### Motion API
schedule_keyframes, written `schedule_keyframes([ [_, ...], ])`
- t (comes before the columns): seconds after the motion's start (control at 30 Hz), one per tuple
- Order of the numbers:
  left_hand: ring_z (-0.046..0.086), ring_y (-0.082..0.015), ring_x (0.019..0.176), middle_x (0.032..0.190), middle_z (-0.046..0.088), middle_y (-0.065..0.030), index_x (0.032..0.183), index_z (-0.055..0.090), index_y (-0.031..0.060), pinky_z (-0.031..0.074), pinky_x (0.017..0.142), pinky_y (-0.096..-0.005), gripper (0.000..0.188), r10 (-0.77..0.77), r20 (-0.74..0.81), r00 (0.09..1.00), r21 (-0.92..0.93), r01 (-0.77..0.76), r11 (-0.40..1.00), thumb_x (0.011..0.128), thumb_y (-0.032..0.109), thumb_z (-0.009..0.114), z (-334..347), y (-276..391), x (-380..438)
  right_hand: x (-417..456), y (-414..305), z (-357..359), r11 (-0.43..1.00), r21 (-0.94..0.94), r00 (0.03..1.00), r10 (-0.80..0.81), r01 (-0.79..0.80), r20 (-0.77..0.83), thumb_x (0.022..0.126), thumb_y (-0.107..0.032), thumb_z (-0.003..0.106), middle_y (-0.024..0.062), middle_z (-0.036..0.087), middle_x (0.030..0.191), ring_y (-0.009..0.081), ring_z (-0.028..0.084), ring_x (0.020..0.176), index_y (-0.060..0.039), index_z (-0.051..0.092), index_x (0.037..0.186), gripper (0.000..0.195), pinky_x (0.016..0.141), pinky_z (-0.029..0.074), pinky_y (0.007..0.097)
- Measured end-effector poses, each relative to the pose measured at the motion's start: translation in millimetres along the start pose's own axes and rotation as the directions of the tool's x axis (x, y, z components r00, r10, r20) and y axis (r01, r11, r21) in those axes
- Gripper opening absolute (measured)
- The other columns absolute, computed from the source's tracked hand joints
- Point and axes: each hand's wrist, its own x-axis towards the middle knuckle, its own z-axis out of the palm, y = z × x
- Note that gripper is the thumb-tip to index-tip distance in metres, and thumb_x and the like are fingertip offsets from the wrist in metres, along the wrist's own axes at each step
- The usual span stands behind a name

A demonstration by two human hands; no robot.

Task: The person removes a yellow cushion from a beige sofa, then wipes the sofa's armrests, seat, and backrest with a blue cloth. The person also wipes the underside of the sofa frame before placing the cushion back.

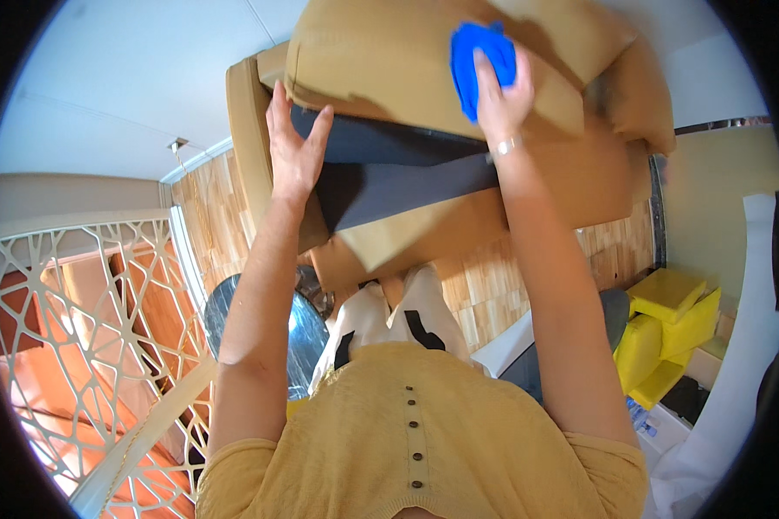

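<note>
A tan upholstered sofa (pixel 552 188) stands before me. Its seat cushion (pixel 376 58) is tipped up or pushed back, baring the dark fabric base (pixel 389 194) below. My left hand (pixel 296 143) is at the cushion's lower left corner, fingers and thumb spread. Whether it bears any of the cushion's weight I cannot tell. In my right hand (pixel 505 100) is a bunched blue cloth (pixel 480 61), held over the right part of the cushion's face. Contact between cloth and cushion is not clear.
A round dark marble-look tabletop (pixel 305 344) is beside my left leg. White openwork screen (pixel 91 324) on the left. Yellow chair-like pieces (pixel 662 337) stand at the right, near a white surface (pixel 668 428). Wood-patterned floor (pixel 480 292) shows under the sofa.
</note>
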Motion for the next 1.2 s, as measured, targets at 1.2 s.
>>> schedule_keyframes([
  [1.2, 0.052, -0.0442, 0.11, 0.121, 0.054, -0.0243, 0.138, 0.045, -0.0017, 0.044, 0.098, -0.0499, 0.074, -0.47, -0.001, 0.883, 0.516, 0.403, 0.756, 0.072, 0.014, 0.076, 144.6, -420.4, -387.7, -576.0, 272.9, 122.0, 0.982, -0.118, 0.368, 0.056, 0.148, 0.928, 0.082, -0.021, 0.062, 0.0011, 0.056, 0.119, 0.0269, 0.052, 0.11, -0.0159, 0.065, 0.105, 0.023, 0.089, 0.043, 0.0445],
])
